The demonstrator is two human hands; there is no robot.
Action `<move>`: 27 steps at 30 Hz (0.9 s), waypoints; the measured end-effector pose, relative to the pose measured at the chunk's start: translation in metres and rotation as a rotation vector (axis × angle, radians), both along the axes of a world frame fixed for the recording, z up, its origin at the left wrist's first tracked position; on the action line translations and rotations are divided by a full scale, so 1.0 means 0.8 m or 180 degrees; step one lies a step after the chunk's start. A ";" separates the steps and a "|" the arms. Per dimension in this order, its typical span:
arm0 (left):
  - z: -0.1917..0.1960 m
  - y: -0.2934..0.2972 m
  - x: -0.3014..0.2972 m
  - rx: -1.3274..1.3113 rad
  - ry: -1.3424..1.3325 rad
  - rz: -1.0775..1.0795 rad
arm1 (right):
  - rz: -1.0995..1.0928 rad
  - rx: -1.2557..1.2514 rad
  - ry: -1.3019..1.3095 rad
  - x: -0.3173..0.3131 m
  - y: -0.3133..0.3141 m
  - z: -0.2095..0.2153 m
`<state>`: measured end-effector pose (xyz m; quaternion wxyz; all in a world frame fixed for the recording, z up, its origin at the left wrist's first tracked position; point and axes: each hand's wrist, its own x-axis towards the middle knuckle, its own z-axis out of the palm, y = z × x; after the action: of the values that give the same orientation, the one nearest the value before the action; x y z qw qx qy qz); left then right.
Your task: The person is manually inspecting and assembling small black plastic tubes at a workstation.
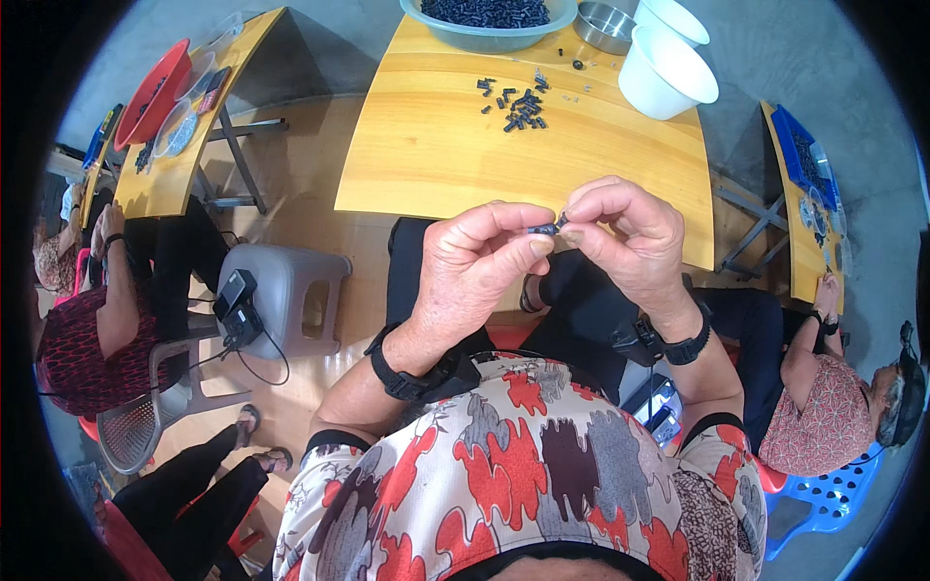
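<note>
My left hand pinches a small dark-blue cylindrical part between thumb and forefinger. The fingertips of my right hand are closed on a smaller dark piece at the cylinder's right end. Both hands meet just off the near edge of the wooden table, above my lap. Farther in on the tabletop lies a loose pile of similar dark parts. A wide translucent basin at the far edge is heaped with many more.
A steel bowl and two white tubs stand at the far right of the table. A grey stool is on the left. Other people sit at side tables, one with a red basin, another near a blue tray.
</note>
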<state>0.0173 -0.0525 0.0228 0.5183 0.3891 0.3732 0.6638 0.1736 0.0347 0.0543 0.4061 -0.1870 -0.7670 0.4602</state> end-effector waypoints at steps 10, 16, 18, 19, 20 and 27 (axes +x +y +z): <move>0.002 0.000 0.006 0.0017 -0.0224 0.0021 | 0.0049 -0.0460 0.0589 -0.010 -0.015 -0.009; 0.001 0.004 0.005 -0.0035 -0.0477 -0.0035 | -0.0176 -0.0500 0.0486 -0.009 -0.020 -0.017; -0.001 0.004 0.005 -0.0061 -0.0575 -0.0079 | -0.0206 -0.0843 0.0576 -0.009 -0.024 -0.017; -0.002 0.004 0.005 -0.0024 -0.0587 -0.0082 | -0.0206 -0.0841 0.0575 -0.009 -0.025 -0.017; -0.002 0.004 0.005 0.0014 -0.0599 -0.0086 | -0.0259 -0.0729 0.0576 -0.009 -0.026 -0.018; 0.000 0.005 0.006 0.0005 -0.0585 -0.0045 | -0.0551 0.0081 0.0449 -0.009 -0.024 -0.016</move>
<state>0.0221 -0.0487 0.0228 0.5547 0.3296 0.3209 0.6933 0.1661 0.0157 0.0416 0.4996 -0.2145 -0.7233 0.4257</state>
